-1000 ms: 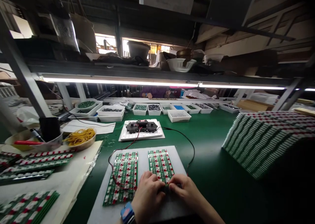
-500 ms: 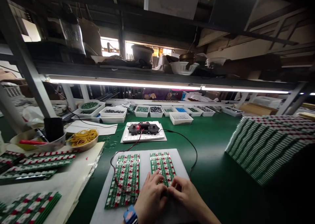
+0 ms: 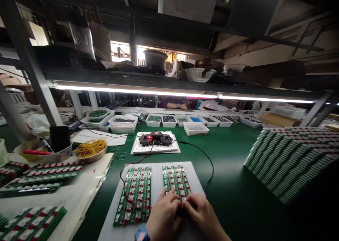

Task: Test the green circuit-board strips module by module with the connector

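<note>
Two green circuit board panels lie on a white mat (image 3: 156, 177). The left panel (image 3: 135, 193) has a red wire across it. The right panel (image 3: 175, 181) is under my fingertips at its near end. My left hand (image 3: 165, 218), with a blue watch at the wrist, and my right hand (image 3: 201, 216) meet at that near edge, fingers curled and pressed together on something small that I cannot make out. Red and black wires run from my hands back to a black test device (image 3: 155, 139) on a white tray.
A tall slanted stack of boards (image 3: 288, 156) fills the right. More boards (image 3: 39, 175) lie on white paper at left, beside a bowl of yellow rubber bands (image 3: 90, 149). Small white parts bins (image 3: 194, 128) line the back. Another person's hands (image 3: 182, 106) work across the bench.
The view has tipped slightly up, so my hands sit lower in the frame. They stay together at the right panel's near edge, shifting only a little.
</note>
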`<state>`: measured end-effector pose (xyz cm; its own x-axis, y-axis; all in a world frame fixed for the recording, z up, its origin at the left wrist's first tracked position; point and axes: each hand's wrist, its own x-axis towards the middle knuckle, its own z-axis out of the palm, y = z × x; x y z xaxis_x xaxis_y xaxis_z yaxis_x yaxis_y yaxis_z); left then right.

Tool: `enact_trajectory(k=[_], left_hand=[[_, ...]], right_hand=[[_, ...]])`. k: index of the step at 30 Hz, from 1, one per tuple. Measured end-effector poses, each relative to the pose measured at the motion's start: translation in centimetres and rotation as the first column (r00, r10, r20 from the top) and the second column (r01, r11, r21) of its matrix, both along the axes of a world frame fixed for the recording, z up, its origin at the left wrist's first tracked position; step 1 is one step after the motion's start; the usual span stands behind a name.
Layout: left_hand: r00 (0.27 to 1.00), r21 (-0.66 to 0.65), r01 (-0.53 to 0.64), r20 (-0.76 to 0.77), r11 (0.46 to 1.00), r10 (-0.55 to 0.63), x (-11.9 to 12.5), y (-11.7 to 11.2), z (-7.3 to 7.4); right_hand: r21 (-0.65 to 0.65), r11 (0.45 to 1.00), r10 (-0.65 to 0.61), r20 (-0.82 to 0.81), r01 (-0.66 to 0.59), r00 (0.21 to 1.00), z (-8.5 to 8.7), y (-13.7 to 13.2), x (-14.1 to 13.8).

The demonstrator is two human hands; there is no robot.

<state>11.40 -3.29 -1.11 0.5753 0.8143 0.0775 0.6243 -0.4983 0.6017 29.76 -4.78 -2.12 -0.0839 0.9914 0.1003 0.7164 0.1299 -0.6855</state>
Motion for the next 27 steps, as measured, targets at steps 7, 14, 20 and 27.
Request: enact_trajectory(k=[7, 14, 20, 27], left_hand=[[0.999, -0.024, -0.009, -0.045, 1.000, 0.008, 0.15, -0.11, 0.43], [0.998, -0.015, 0.000, -0.069, 1.000, -0.001, 0.16, 0.02, 0.43], [0.997, -0.007, 0.015, -0.079, 1.000, -0.015, 0.10, 0.01, 0.62], [0.994, -0.005, 0.018, -0.109, 1.000, -0.018, 0.22, -0.12, 0.69]], right_hand=[[0.025, 1.000, 0.012, -0.046, -0.011, 0.999, -0.26, 0.12, 0.13], [0.025, 0.999, 0.026, -0.099, -0.024, 0.995, -0.17, 0.23, 0.44], [-0.006, 0.999, 0.051, -0.129, -0.052, 0.990, 0.13, 0.23, 0.73], [-0.058, 0.997, 0.043, -0.132, -0.051, 0.990, 0.53, 0.27, 0.74]])
